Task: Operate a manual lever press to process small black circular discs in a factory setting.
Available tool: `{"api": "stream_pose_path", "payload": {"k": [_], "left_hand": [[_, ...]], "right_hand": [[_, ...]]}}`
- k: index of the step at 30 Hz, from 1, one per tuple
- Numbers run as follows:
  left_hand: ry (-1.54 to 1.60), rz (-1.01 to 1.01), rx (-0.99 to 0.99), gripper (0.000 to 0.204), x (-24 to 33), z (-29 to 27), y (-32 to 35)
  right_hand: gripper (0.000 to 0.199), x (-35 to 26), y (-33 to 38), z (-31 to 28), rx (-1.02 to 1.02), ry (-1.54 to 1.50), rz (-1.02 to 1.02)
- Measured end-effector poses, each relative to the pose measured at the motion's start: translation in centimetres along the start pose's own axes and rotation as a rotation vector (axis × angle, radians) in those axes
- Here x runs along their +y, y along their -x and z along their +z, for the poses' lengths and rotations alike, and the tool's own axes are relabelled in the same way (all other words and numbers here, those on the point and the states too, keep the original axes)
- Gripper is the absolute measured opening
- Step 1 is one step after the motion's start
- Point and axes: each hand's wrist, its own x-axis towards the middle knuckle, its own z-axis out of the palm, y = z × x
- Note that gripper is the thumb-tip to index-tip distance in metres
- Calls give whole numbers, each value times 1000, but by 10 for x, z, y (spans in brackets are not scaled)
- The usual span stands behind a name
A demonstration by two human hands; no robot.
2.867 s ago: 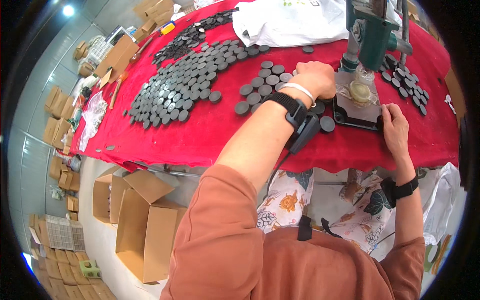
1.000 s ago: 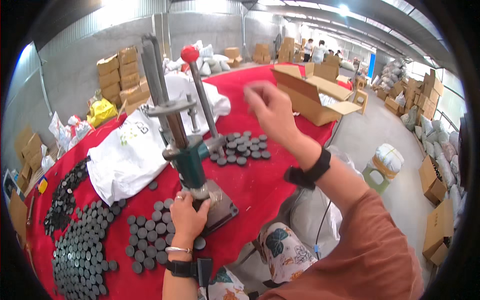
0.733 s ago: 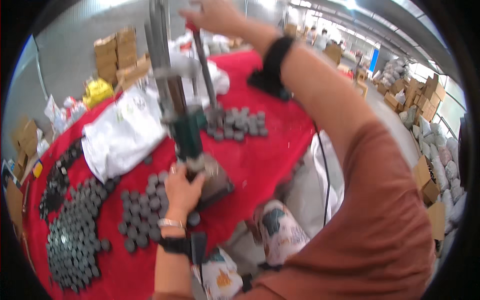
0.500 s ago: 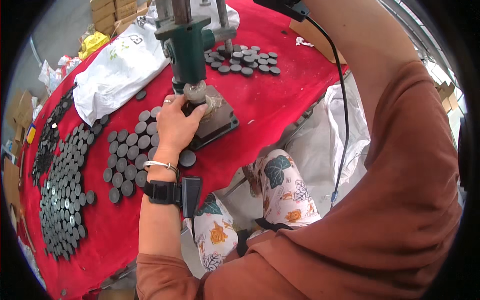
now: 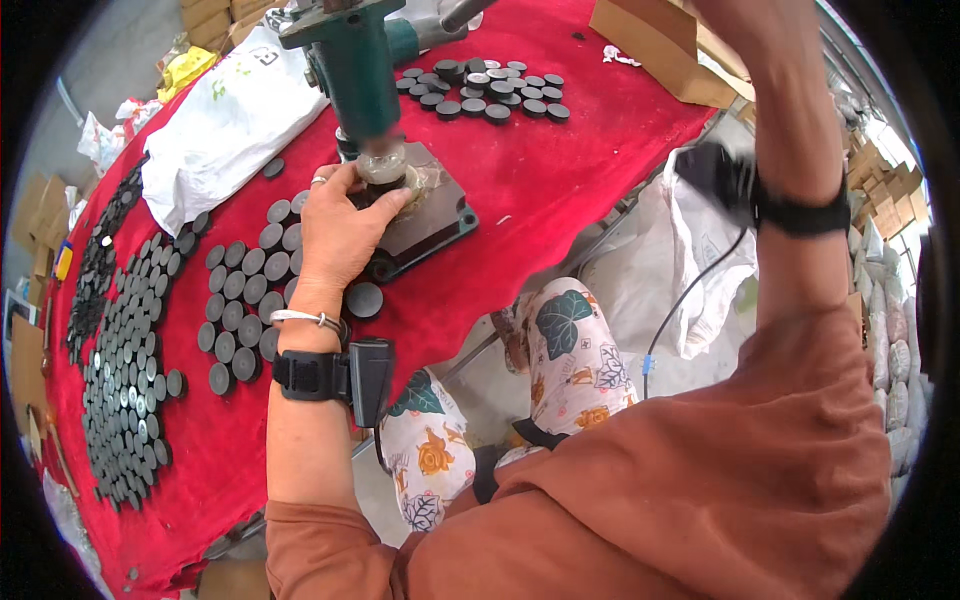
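My left hand (image 5: 345, 222) reaches to the base of a green hand press (image 5: 352, 85). Its thumb and fingers close round a small black round piece (image 5: 388, 186), directly beneath the press's clear-wrapped ram tip (image 5: 382, 163). The piece sits over the dark metal base plate (image 5: 425, 235); my fingers cover part of it. A single black disc (image 5: 364, 299) lies on the red cloth beside my left wrist. My right hand (image 5: 750, 25) is raised at the upper right, cut off by the picture's edge and blurred, so its fingers do not show.
Black discs (image 5: 245, 295) lie left of my wrist, with a larger spread (image 5: 125, 400) farther left and a pile (image 5: 490, 92) behind the press. A white sack (image 5: 235, 125) rests on the red cloth (image 5: 560, 190). An open cardboard box (image 5: 655, 45) stands at the far right.
My right arm has swung outward and its wrist strap has come into view. The view has shifted slightly. My left hand keeps its place at the press.
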Motion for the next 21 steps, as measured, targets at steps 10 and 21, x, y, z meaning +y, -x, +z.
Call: {"api": "stream_pose_path", "payload": {"k": [10, 21], "left_hand": [[43, -194, -148, 32, 13, -61, 16], [-622, -146, -504, 44, 59, -66, 54]], "right_hand": [[15, -20, 128, -20, -61, -350, 26], [5, -2, 92, -30, -242, -302, -146]]}}
